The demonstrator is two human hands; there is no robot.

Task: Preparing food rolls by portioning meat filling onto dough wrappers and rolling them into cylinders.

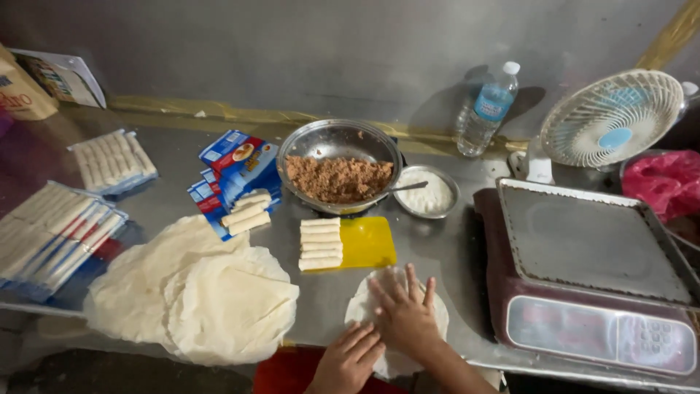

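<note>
- Wrapper (437, 310): one round, thin, pale sheet is lying flat on the worktop (437, 255) at the near edge, directly under the right hand (405, 314).
- Right hand is spread wide, fingers fanned, palm pressing down on the sheet's middle; it is gripping nothing.
- Left hand (348, 359) is sitting just beside the right one, on the near-left rim of the sheet, fingers loosely curled and touching the edge. It is holding nothing that I can see.
- My read: flattening is the step in hand. Doing it well is meaning light, even palm pressure and stroking outward from the centre, since a sheet this thin is looking likely to tear or crease.
- Left hand is best kept pinning the rim so the sheet is not sliding on the smooth metal.
- Filling bowl (339, 166) with brown mince is sitting straight beyond the right hand, well apart; the small dish (430, 193) with white paste and a spoon is just right of the bowl.
- Finished rolls (320, 244) are lying in a row on a yellow board (368, 242), between the hand and the bowl.
- Spare wrapper stack (197, 292) is lying well left of the left hand, within reach.
- Scale (594, 273) is standing close on the right of the right hand; keeping the sheet's edge off it seems wise.
</note>
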